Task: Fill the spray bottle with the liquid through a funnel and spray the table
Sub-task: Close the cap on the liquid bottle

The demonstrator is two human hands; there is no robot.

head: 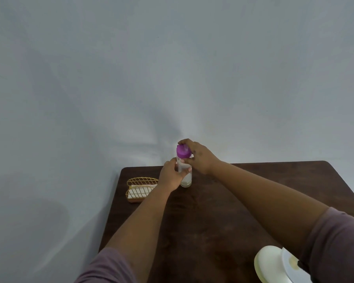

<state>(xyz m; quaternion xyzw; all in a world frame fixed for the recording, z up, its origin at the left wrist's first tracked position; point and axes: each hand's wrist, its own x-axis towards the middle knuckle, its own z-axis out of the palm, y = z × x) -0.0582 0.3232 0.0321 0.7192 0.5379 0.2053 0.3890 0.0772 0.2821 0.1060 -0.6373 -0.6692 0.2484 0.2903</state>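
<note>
Bottle: the clear plastic spray bottle with a purple cap (pixel 184 170) stands upright near the far edge of the dark brown wooden desk (pixel 202 217), a little pale liquid showing at its base.
Left grip: my left hand (pixel 170 176) is wrapped round the bottle's clear body, fingers curled on it, holding it steady.
Right grip: my right hand (pixel 198 158) sits over the purple cap (pixel 182 151), thumb and fingers closed round its rim.
Step in hand, as I judge it: working the cap on the bottle's neck; from this one view I cannot tell whether it is coming off for filling or going on before spraying.
Doing it well: I would keep the left hold low and firm so the base stays flat on the desk, and turn only the cap, with the wrist straight above the neck so that the thread does not cross.
Risk: the bottle is tall, narrow and close to the far edge, so a sideways pull from the cap hand could tip it.
Funnel: I cannot pick one out with certainty; a pale cream round thing (pixel 271 264) lies at the near right corner, partly under my sleeve.
Elsewhere: a gold wire rack with white paper in it (pixel 140 187) stands just left of the bottle, apart from it.
</note>
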